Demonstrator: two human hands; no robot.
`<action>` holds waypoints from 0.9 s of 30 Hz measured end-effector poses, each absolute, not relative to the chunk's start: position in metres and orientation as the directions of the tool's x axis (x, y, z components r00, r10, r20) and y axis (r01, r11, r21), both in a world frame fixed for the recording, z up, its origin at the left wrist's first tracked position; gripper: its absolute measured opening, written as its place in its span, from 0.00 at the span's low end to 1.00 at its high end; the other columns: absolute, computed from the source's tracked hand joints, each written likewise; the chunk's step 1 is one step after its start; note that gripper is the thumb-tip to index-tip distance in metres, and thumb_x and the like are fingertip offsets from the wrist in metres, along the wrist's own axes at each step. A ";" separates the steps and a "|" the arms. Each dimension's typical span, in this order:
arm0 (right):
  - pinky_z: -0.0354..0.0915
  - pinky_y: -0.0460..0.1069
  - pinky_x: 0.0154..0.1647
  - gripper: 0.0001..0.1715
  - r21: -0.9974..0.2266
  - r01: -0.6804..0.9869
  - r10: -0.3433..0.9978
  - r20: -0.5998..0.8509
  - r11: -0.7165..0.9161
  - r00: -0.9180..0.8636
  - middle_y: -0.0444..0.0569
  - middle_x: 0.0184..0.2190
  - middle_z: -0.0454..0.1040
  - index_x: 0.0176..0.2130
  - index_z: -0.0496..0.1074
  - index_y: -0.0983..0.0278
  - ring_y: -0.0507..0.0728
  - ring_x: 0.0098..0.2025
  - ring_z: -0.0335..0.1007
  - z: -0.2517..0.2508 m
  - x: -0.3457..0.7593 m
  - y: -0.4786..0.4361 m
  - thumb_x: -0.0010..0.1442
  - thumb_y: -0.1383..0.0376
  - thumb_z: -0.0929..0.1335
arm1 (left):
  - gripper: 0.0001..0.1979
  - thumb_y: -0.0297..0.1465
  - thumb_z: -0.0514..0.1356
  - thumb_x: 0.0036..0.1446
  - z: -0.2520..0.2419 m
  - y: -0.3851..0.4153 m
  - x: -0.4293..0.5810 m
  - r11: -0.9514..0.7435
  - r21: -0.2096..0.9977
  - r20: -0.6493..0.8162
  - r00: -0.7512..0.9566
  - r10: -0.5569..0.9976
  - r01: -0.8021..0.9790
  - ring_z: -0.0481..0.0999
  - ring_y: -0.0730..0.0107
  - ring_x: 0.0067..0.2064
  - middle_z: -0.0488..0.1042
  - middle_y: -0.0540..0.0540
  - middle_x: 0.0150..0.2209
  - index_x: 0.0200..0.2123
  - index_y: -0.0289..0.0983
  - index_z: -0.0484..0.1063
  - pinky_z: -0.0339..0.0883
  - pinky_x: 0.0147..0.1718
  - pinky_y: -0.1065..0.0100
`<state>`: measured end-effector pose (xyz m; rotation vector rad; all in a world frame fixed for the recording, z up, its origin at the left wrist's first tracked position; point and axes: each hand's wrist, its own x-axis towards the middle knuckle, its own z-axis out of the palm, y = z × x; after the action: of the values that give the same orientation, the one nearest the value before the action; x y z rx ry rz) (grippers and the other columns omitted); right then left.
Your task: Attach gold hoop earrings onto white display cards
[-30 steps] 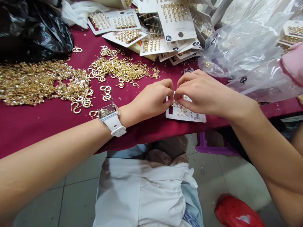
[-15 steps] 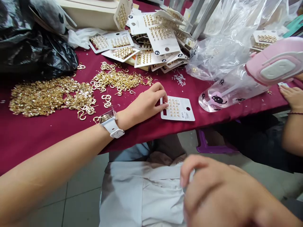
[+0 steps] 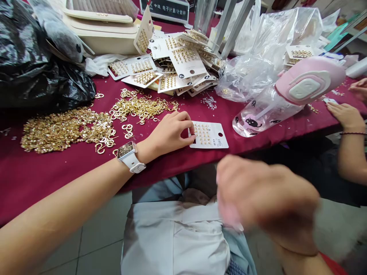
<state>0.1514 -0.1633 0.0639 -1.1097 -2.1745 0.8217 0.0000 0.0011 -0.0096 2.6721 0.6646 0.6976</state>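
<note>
Earring card on maroon surface, centre frame, head view. Your left hand just left of it, fingers curled, tips touching its edge, no clear grip. Your right hand, blurred, lower right: cannot tell its fingers.

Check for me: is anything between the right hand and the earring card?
Nothing visible: only bare maroon tablecloth lies between the blurred right hand and the earring card. The left hand touches the card's left edge.
</note>
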 end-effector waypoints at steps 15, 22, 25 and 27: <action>0.61 0.50 0.38 0.08 -0.218 0.897 0.923 0.062 0.385 -0.381 0.47 0.35 0.77 0.37 0.73 0.64 0.56 0.37 0.70 0.040 0.185 -0.045 0.59 0.67 0.65 | 0.06 0.30 0.59 0.56 -0.013 0.006 0.004 -0.797 0.454 0.325 0.758 0.565 0.399 0.71 0.70 0.36 0.72 0.46 0.33 0.32 0.34 0.76 0.64 0.36 0.70; 0.60 0.50 0.38 0.10 -0.085 0.878 0.878 -0.048 0.471 -0.476 0.49 0.36 0.77 0.37 0.74 0.65 0.57 0.39 0.70 0.043 0.177 -0.034 0.58 0.69 0.63 | 0.06 0.27 0.59 0.55 -0.019 0.006 0.005 -0.797 0.497 0.395 0.727 0.561 0.345 0.70 0.72 0.37 0.69 0.45 0.36 0.31 0.33 0.76 0.66 0.39 0.69; 0.59 0.50 0.37 0.11 -0.056 0.870 0.865 -0.093 0.490 -0.493 0.49 0.34 0.76 0.36 0.74 0.65 0.57 0.38 0.70 0.045 0.176 -0.034 0.58 0.69 0.63 | 0.06 0.26 0.58 0.54 -0.021 0.005 0.006 -0.804 0.498 0.437 0.707 0.556 0.324 0.69 0.73 0.37 0.68 0.45 0.38 0.29 0.33 0.75 0.66 0.38 0.69; 0.59 0.49 0.36 0.11 -0.054 0.866 0.860 -0.097 0.498 -0.501 0.49 0.34 0.76 0.36 0.74 0.65 0.56 0.37 0.70 0.047 0.176 -0.034 0.58 0.69 0.63 | 0.05 0.26 0.58 0.54 -0.022 0.004 0.006 -0.808 0.496 0.439 0.711 0.550 0.319 0.69 0.73 0.36 0.68 0.45 0.37 0.29 0.34 0.74 0.67 0.38 0.69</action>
<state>0.1764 -0.0342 0.0471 -1.5967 -2.7679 0.1527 0.0057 0.0044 -0.0217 2.5321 0.6732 0.8258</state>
